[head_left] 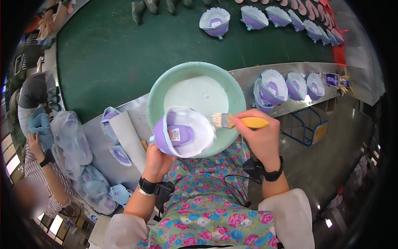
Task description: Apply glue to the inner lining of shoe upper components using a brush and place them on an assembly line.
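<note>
My left hand (158, 162) grips a purple and white shoe upper (165, 139) with light blue trim, its opening turned up and a small white label showing inside. The upper is held over the near part of a pale green basin (154, 89). White liquid (195, 94) that looks like glue covers the basin's bottom. In my right hand (263, 137) is a yellow-handled paintbrush (253, 122). Its bristles point left, close to the upper's white edge; whether they touch it I cannot tell.
Several finished-looking uppers (273, 87) stand on the metal ledge at right, near a bottle (333, 79). More uppers (214, 23) line the green belt (116, 58), with dark shoe lasts (138, 11) and pink insoles (311, 9) beyond. Bagged uppers (72, 137) and a co-worker's hand (35, 147) are left.
</note>
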A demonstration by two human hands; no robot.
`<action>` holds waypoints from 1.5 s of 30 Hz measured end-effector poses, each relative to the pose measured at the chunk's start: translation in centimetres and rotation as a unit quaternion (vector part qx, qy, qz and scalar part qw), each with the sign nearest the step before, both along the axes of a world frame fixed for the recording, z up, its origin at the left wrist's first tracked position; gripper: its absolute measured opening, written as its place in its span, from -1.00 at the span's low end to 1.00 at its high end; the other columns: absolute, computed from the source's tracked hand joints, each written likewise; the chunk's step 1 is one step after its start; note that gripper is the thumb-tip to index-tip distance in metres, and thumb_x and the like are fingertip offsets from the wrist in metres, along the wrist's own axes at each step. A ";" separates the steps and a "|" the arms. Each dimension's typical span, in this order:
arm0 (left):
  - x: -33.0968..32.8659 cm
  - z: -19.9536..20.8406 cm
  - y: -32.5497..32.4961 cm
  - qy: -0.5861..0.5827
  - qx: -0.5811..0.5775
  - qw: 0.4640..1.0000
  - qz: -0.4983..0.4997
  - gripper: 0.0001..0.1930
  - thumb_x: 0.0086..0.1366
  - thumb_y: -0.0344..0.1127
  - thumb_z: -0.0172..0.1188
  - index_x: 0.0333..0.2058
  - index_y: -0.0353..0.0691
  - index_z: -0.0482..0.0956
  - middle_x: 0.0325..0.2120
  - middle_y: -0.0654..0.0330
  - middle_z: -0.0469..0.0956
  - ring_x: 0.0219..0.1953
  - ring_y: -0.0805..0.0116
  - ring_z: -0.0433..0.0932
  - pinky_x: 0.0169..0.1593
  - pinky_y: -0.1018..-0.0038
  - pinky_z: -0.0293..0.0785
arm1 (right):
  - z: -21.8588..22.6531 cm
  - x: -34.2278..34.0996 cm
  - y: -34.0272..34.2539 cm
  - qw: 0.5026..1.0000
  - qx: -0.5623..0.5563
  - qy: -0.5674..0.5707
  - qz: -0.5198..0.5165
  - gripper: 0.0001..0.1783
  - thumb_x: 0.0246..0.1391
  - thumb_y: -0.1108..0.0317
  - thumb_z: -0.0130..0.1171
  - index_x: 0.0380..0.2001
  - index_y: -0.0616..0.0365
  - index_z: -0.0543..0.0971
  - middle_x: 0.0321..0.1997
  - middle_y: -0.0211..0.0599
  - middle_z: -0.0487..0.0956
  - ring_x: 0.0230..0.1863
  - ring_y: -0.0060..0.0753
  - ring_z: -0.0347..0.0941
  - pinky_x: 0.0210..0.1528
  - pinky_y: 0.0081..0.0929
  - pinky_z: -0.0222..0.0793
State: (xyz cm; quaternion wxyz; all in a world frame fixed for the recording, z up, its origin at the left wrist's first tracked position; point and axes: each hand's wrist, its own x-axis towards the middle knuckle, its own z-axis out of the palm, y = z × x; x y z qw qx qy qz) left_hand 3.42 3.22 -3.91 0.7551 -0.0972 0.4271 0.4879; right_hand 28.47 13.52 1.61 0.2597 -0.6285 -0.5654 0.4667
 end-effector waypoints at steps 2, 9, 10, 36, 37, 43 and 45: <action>0.9 -0.7 0.5 0.013 -0.102 0.995 0.017 -0.63 0.29 -0.27 -0.06 0.06 -0.22 0.37 -0.32 0.14 0.55 -0.54 0.35 0.53 -0.69 0.52 0.37 | 1.4 0.0 0.3 0.999 0.003 0.031 -0.012 -0.90 -0.12 0.55 0.32 -0.45 0.27 0.61 -0.44 -0.32 0.62 -0.40 -0.64 0.51 -0.37 -0.67 0.40; 6.0 1.9 3.4 -0.042 -0.136 0.984 -0.104 -0.70 0.29 -0.23 -0.08 -0.09 -0.23 0.43 -0.50 0.19 0.49 -0.76 0.52 0.27 -0.77 0.69 0.12 | 3.4 -2.8 2.2 0.967 0.043 0.206 0.145 -0.85 -0.19 0.53 0.36 -0.44 0.21 0.63 -0.45 -0.36 0.63 -0.45 -0.58 0.54 -0.41 -0.65 0.42; 5.5 1.1 1.5 -0.032 -0.132 0.986 -0.101 -0.70 0.29 -0.23 -0.08 -0.09 -0.23 0.43 -0.50 0.19 0.49 -0.76 0.52 0.27 -0.77 0.69 0.12 | 3.0 -2.5 2.3 0.964 0.048 0.215 0.147 -0.85 -0.19 0.53 0.36 -0.44 0.21 0.63 -0.45 -0.36 0.63 -0.45 -0.58 0.54 -0.41 -0.65 0.42; -12.3 -10.7 21.4 0.657 0.109 0.659 -0.350 -0.60 0.17 -0.29 0.15 0.01 -0.18 0.43 -0.47 0.03 0.59 -0.45 0.18 0.58 -0.31 0.31 0.49 | 1.7 8.4 4.6 0.983 -0.081 0.008 -0.164 -0.88 0.09 0.49 0.12 -0.35 0.34 0.55 -0.43 -0.34 0.52 -0.48 -0.61 0.38 -0.43 -0.67 0.30; -16.0 -10.3 17.4 0.745 0.095 0.567 -0.338 -0.59 0.15 -0.23 0.20 -0.01 -0.17 0.45 -0.45 0.04 0.60 -0.39 0.10 0.57 -0.28 0.27 0.48 | 1.6 8.0 5.0 0.985 -0.084 0.015 -0.149 -0.88 0.09 0.49 0.12 -0.35 0.34 0.55 -0.43 -0.34 0.52 -0.48 -0.61 0.38 -0.43 -0.67 0.30; -27.7 -9.5 -4.6 0.693 -0.121 0.585 -0.403 -0.07 -0.10 -0.06 0.45 0.20 -0.27 0.19 0.05 -0.10 0.41 0.13 0.05 0.37 0.14 0.21 0.30 | 0.6 5.5 5.4 0.998 0.027 0.058 0.008 -0.60 0.28 0.25 -0.13 -0.61 0.26 0.31 -0.25 -0.19 0.49 -0.36 -0.51 0.31 -0.24 -0.56 0.25; -26.2 -10.6 -4.4 0.625 -0.134 0.701 -0.317 -0.11 -0.07 -0.13 0.44 0.20 -0.30 0.18 0.03 -0.05 0.42 0.08 0.13 0.39 0.11 0.26 0.34 | 0.5 4.3 5.1 0.998 0.013 0.056 0.018 -0.59 0.28 0.24 -0.13 -0.62 0.26 0.31 -0.26 -0.20 0.49 -0.38 -0.52 0.30 -0.25 -0.57 0.24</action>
